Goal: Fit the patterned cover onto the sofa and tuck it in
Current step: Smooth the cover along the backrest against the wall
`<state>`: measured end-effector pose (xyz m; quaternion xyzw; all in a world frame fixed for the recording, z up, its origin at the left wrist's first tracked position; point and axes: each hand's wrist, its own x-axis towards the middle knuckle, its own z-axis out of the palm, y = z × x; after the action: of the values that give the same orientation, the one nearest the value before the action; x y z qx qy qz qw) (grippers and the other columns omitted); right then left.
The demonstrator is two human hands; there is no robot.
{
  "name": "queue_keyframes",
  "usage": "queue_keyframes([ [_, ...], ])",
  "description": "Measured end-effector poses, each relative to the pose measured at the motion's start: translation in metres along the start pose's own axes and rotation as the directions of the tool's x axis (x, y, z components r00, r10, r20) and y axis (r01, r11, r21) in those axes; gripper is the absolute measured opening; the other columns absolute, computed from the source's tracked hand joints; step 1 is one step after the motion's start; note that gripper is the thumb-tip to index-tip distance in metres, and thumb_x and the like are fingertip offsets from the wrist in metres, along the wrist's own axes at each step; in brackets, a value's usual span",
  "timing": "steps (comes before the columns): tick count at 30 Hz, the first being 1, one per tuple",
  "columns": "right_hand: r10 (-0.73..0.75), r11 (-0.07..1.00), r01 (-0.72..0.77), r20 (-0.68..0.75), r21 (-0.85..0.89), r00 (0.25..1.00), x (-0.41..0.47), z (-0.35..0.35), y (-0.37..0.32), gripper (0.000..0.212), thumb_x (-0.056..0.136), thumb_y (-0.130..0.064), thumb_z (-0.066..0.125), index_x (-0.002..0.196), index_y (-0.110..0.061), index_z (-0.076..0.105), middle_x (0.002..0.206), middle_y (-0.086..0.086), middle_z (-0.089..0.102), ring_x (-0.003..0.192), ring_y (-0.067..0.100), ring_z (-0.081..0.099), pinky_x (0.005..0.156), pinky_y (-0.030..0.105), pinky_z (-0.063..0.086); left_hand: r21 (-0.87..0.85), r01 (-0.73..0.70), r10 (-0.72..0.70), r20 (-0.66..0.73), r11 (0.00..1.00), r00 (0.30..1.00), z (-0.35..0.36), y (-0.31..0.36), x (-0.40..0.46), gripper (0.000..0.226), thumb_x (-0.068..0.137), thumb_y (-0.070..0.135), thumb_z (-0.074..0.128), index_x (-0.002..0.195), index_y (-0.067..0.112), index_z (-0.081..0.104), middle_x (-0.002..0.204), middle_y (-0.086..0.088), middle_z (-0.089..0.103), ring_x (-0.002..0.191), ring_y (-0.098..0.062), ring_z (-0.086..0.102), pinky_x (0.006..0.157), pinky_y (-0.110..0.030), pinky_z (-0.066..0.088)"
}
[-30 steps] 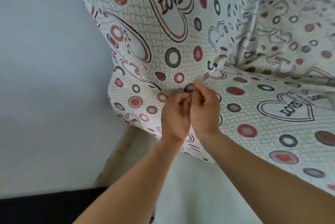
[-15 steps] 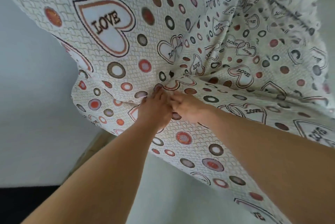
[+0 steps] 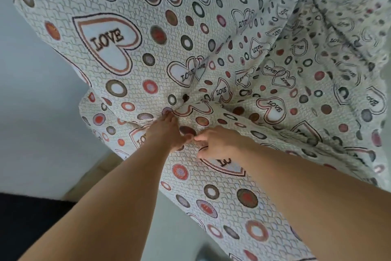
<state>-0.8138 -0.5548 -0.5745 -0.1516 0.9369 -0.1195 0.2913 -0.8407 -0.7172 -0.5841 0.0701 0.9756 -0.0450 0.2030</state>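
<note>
Both hands at the crease of the patterned cover (image 3: pixel 131 34).

We see the cover, printed with hearts and rings, draped over the sofa and filling most of the view. Our left hand (image 3: pixel 164 131) reaches with straight fingers (image 3: pixel 168 115) pushing fabric into the crease. Our right hand (image 3: pixel 215 144) lies just beside it, fingers curled, pinching a fold of cover. Pale floor (image 3: pixel 31 112) lies left.

You're in soft, even daylight, no glare anywhere. The cover (image 3: pixel 131 34) reads sharp at its big heart, then smears into motion blur up at its far right corner. Wide-angle bending curves its edges. Only faint shadows sit in its folds near your hands.
</note>
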Motion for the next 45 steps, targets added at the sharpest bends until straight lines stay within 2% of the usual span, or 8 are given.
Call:
queue_keyframes([
  [5, -0.018, 0.999, 0.020, 0.036, -0.046, 0.999, 0.021, -0.026, -0.004, 0.041, 0.088, -0.027, 0.060, 0.128, -0.017, 0.058, 0.116, 0.005, 0.065, 0.080, 0.019, 0.062, 0.078, 0.035, 0.054, -0.072, 0.001, -0.002, -0.020, 0.997, 1.000, 0.004, -0.003, 0.003, 0.089, 0.087, 0.069, 0.040, 0.152, 0.015, 0.014, 0.161, -0.003, 0.005, 0.148, -0.019, 0.001, 0.120, -0.039, 0.008],
  [12, 0.088, 0.996, -0.084, 0.485, -0.031, 0.870, 0.074, -0.069, -0.007, 0.030, 0.090, -0.018, 0.052, 0.118, -0.012, 0.060, 0.106, 0.004, 0.069, 0.088, 0.017, 0.068, 0.089, 0.034, 0.051, -0.160, 0.043, -0.046, -0.015, 0.986, 0.999, 0.006, -0.001, 0.008, 0.074, 0.095, 0.060, 0.031, 0.153, 0.017, 0.012, 0.161, 0.000, 0.004, 0.148, -0.017, -0.002, 0.121, -0.039, 0.005],
  [17, 0.111, 0.990, -0.141, 0.549, 0.012, 0.828, 0.092, -0.066, 0.000, 0.038, 0.095, -0.018, 0.051, 0.130, -0.005, 0.052, 0.121, 0.010, 0.066, 0.105, 0.022, 0.066, 0.096, 0.041, 0.050, -0.162, 0.074, -0.077, -0.013, 0.984, 0.997, 0.004, 0.002, 0.007, 0.075, 0.095, 0.059, 0.033, 0.153, 0.017, 0.012, 0.161, 0.001, 0.005, 0.148, -0.016, -0.001, 0.121, -0.038, 0.006],
  [27, 0.017, 0.994, -0.063, 0.455, 0.084, 0.890, 0.088, -0.068, -0.004, 0.039, 0.100, -0.012, 0.040, 0.136, 0.002, 0.037, 0.118, 0.010, 0.067, 0.093, 0.027, 0.069, 0.088, 0.046, 0.054, -0.187, 0.181, -0.188, -0.023, 0.966, 0.982, 0.002, 0.017, 0.008, 0.072, 0.097, 0.052, 0.034, 0.153, 0.015, 0.008, 0.161, -0.001, 0.004, 0.148, -0.015, -0.002, 0.121, -0.036, 0.005],
  [31, -0.143, 0.987, 0.156, 0.268, -0.027, 0.953, 0.078, -0.052, 0.015, 0.035, 0.098, -0.013, 0.043, 0.132, -0.008, 0.048, 0.097, 0.005, 0.065, 0.083, 0.024, 0.066, 0.067, 0.035, 0.053, -0.217, 0.237, -0.250, -0.033, 0.947, 0.968, 0.005, 0.035, 0.005, 0.067, 0.099, 0.045, 0.031, 0.153, 0.018, 0.005, 0.161, -0.003, -0.004, 0.147, -0.019, -0.011, 0.120, -0.038, -0.004],
  [36, -0.294, 0.956, 0.292, 0.085, 0.034, 0.952, 0.075, -0.016, 0.048, 0.055, 0.096, -0.019, 0.046, 0.145, -0.032, 0.025, 0.097, 0.000, 0.064, 0.082, 0.021, 0.059, 0.072, 0.036, 0.049, -0.278, 0.291, -0.312, -0.032, 0.915, 0.950, 0.009, 0.081, 0.010, 0.061, 0.101, 0.043, 0.028, 0.153, 0.026, 0.003, 0.160, -0.004, -0.012, 0.146, -0.021, -0.015, 0.117, -0.038, -0.008],
  [41, -0.511, 0.856, 0.514, -0.053, 0.063, 0.858, 0.065, -0.012, 0.097, 0.050, 0.095, -0.014, 0.045, 0.141, -0.028, 0.036, 0.126, 0.003, 0.059, 0.111, 0.024, 0.059, 0.089, 0.040, 0.052, -0.359, 0.404, -0.425, 0.025, 0.841, 0.905, 0.018, 0.147, 0.013, 0.070, 0.100, 0.032, 0.029, 0.151, 0.013, -0.014, 0.158, -0.008, -0.019, 0.144, -0.022, -0.021, 0.120, -0.038, -0.006],
  [45, -0.549, 0.832, 0.551, 0.057, -0.055, 0.834, 0.050, -0.020, 0.166, 0.045, 0.088, -0.012, 0.050, 0.132, -0.020, 0.045, 0.127, 0.010, 0.045, 0.114, 0.033, 0.049, 0.093, 0.045, 0.046, -0.305, 0.480, -0.494, 0.037, 0.822, 0.869, 0.020, 0.208, 0.022, 0.070, 0.095, 0.050, 0.017, 0.152, 0.018, -0.007, 0.159, -0.012, -0.016, 0.146, -0.029, -0.017, 0.119, -0.045, -0.005],
])
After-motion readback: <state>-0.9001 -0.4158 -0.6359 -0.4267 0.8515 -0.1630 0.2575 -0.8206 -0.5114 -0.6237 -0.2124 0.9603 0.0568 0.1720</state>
